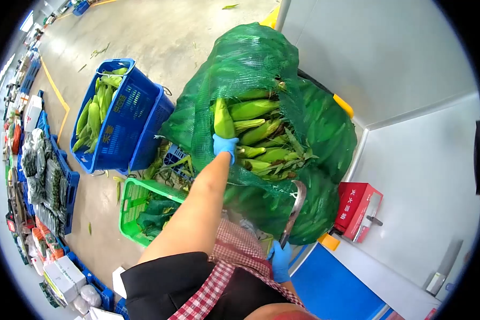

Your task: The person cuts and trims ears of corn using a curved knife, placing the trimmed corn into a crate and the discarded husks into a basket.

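Note:
My left hand [225, 146], in a blue glove, is closed around the lower end of an ear of corn [224, 121] in its green husk. That ear is at the opening of a green mesh sack [240, 58], where several more husked ears [258, 109] lie stacked. Lower down, close to my body, my right hand [280, 261], also gloved in blue, grips the handle of a sickle [296, 210]. Its curved blade points up beside the sack. The fingers of my right hand are partly hidden.
A blue crate [112, 120] of corn stands at the left, another blue crate [152, 128] beside it. Nearer is a green crate [128, 210] with dark green netting inside. A red box [357, 210] and a grey wall [389, 58] bound the right side. Husk scraps litter the floor.

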A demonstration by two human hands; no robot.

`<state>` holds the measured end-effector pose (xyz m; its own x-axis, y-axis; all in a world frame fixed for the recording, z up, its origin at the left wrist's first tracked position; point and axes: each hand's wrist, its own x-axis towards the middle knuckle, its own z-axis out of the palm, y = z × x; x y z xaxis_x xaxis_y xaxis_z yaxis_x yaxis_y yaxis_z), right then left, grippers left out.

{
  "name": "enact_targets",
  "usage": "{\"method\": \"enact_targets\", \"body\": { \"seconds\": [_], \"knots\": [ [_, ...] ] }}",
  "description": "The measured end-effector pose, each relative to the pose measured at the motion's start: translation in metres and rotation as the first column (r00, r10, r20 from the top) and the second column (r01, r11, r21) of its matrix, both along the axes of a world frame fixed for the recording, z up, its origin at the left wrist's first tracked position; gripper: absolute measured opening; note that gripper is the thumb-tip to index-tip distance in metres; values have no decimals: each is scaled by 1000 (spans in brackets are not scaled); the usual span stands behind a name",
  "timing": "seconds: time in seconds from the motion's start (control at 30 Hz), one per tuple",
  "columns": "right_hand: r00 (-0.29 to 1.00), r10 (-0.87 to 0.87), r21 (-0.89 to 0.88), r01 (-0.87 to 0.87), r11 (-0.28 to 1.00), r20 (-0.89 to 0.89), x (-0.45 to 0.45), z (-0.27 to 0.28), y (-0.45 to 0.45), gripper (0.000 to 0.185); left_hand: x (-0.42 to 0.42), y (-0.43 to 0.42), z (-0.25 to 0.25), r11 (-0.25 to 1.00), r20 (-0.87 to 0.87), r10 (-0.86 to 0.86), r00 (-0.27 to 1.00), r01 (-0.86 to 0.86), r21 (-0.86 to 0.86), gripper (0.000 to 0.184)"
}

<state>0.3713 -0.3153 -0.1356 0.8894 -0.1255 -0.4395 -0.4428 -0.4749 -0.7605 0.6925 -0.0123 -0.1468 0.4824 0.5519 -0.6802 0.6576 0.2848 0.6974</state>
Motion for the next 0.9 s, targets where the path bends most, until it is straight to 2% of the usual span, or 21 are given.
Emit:
{"method": "enact_targets", "body": {
  "seconds": [0.03, 0.1, 0.13, 0.2, 0.27, 0.37, 0.4, 0.47, 0.5, 0.53, 0.6, 0.67, 0.7, 0.73, 0.77, 0.8, 0.83, 0.87, 0.9],
  "knots": [
    [995, 78, -77, -73, 994, 63, -8, -6, -6, 10, 1, 10, -48, 959, 106, 60, 993, -27, -282, 72],
    [972, 176, -176, -148, 973, 155, -2, 10, 0, 9, -13, 11, -53, 990, 294, -135, 946, 142, -3, 71],
    [997, 59, -13, -58, 998, 52, 13, 28, 9, 9, -21, 16, -50, 967, 366, -245, 898, 201, 155, 70],
    [964, -190, 241, 233, 942, -187, 57, 88, 38, 9, -44, 11, 13, 951, 529, -299, 794, 206, 229, 80],
    [986, -167, 264, 168, 950, -28, 77, 104, 50, 9, -61, 22, 67, 963, 658, -267, 704, 169, 210, 80],
    [968, -27, 144, -9, 989, 249, 113, 133, 81, 12, -109, 59, 170, 965, 728, -200, 656, 3, 263, 81],
    [974, 29, 140, -62, 988, 227, 121, 147, 94, 16, -132, 75, 194, 931, 629, -256, 734, 12, 365, 81],
    [912, 305, -12, -314, 949, 274, 132, 128, 115, 21, -190, 109, 227, 852, 373, -305, 876, 77, 518, 81],
    [850, 408, -44, -418, 907, 334, 132, 147, 136, 24, -220, 128, 220, 808, 271, -330, 904, 122, 577, 76],
    [770, 504, -84, -515, 853, 391, 131, 171, 163, 26, -251, 143, 230, 794, 100, -351, 931, 239, 560, 72],
    [685, 513, 7, -603, 798, 516, 121, 206, 212, 23, -312, 174, 221, 722, -301, -377, 876, 481, 498, 69],
    [731, 285, 371, -593, 714, 620, 99, 222, 260, 17, -367, 189, 203, 703, -510, -271, 816, 530, 475, 63],
    [818, 181, 637, -547, 543, 547, 80, 231, 284, 13, -388, 191, 203, 704, -554, -203, 807, 514, 490, 60],
    [694, 250, 552, -700, 454, 675, 69, 211, 300, 14, -406, 193, 205, 725, -568, -173, 805, 494, 480, 60],
    [473, 555, 177, -846, 502, 684, 55, 184, 311, 18, -420, 192, 211, 746, -584, -154, 797, 482, 461, 59],
    [227, 806, -224, -888, 402, 547, 43, 155, 320, 23, -433, 194, 214, 765, -596, -139, 791, 468, 443, 59],
    [126, 966, -314, -929, 195, 227, 40, 114, 319, 28, -449, 201, 202, 791, -628, -104, 772, 447, 418, 59],
    [11, 993, -341, -940, -30, -120, 38, 84, 310, 33, -469, 201, 185, 808, -627, -81, 775, 420, 414, 58],
    [25, 991, -308, -951, -18, -135, 32, 86, 303, 38, -489, 207, 174, 816, -627, -52, 778, 395, 422, 57]
  ]
}}
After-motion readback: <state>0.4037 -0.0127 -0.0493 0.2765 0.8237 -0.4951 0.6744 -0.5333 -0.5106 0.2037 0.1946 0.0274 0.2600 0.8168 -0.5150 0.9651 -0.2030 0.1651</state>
